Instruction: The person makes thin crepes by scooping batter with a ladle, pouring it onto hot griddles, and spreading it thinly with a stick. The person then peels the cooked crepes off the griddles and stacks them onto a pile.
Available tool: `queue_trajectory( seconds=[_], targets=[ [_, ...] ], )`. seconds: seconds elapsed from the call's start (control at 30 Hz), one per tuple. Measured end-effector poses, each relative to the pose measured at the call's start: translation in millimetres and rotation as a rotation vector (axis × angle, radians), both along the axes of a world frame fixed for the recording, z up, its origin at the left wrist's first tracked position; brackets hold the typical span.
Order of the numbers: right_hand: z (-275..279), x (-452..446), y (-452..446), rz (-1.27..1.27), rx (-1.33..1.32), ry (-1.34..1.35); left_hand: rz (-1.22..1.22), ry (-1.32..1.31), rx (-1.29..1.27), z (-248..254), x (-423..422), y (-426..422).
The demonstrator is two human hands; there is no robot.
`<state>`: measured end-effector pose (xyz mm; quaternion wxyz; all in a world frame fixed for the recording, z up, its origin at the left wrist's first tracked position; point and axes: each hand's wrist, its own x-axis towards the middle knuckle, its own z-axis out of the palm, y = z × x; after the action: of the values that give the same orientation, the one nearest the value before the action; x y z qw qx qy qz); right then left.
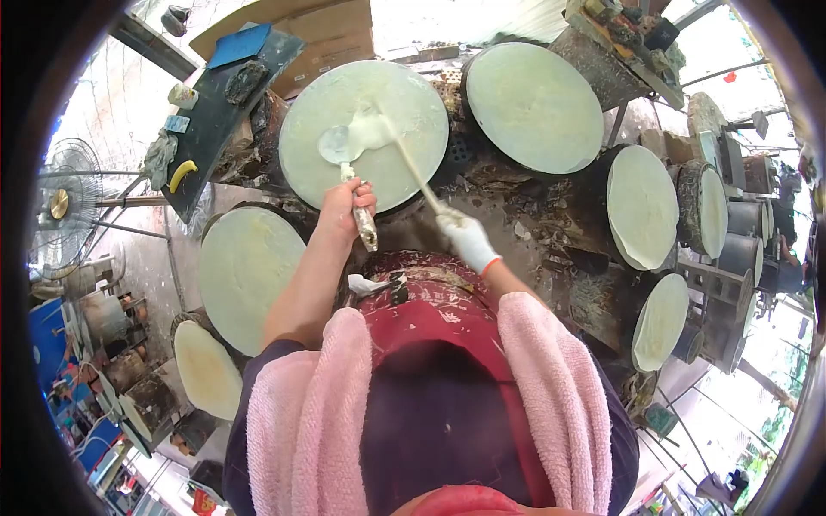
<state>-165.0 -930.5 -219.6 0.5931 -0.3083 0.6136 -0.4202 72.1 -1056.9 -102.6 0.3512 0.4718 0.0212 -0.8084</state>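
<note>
My left hand (350,206) is bare and wrapped round the handle of a ladle (334,144), whose round bowl is over a pale round griddle (310,107). My right hand (465,238), in a white glove, grips a long thin stick (416,172). The stick reaches up across the same griddle, its far end at a patch of wet white batter (370,131). That patch lies just right of the ladle's bowl.
More pale round plates stand around: one at the upper right (533,107), one at the left (254,279), several farther right. A dark side table (219,120) holds a banana (182,176) and a blue sheet. A fan (60,204) is far left.
</note>
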Motion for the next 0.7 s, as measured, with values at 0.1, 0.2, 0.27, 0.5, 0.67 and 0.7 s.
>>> queue_trajectory(
  seconds=[0.1, 0.2, 0.27, 0.5, 0.67, 0.7],
  targets=[
    [67.5, 47.0, -4.0, 0.143, 0.311, -0.314, 0.095, 0.242, 0.013, -16.0, 3.0, -1.4],
    [73.0, 24.0, -23.5, 0.117, 0.3, -0.27, 0.112, 0.768, -0.197, -21.1, 56.4, -0.4],
    [58.2, 3.9, -33.6, -0.074, 0.104, -0.092, 0.224, 0.887, -0.167, -13.5, 92.4, 23.1],
    [24.0, -5.8, -12.4, 0.055, -0.037, 0.123, -0.028, 0.403, -0.284, 76.3, 74.0, 12.0],
    [64.7, -86.0, 69.5, 0.39, -0.191, 0.588, -0.33, -0.524, -0.702, 88.0, -16.5, 51.1],
    [99.7, -99.0, 95.3, 0.37, 0.007, 0.676, -0.45, -0.546, -0.805, 92.5, -31.9, 64.0]
  ],
)
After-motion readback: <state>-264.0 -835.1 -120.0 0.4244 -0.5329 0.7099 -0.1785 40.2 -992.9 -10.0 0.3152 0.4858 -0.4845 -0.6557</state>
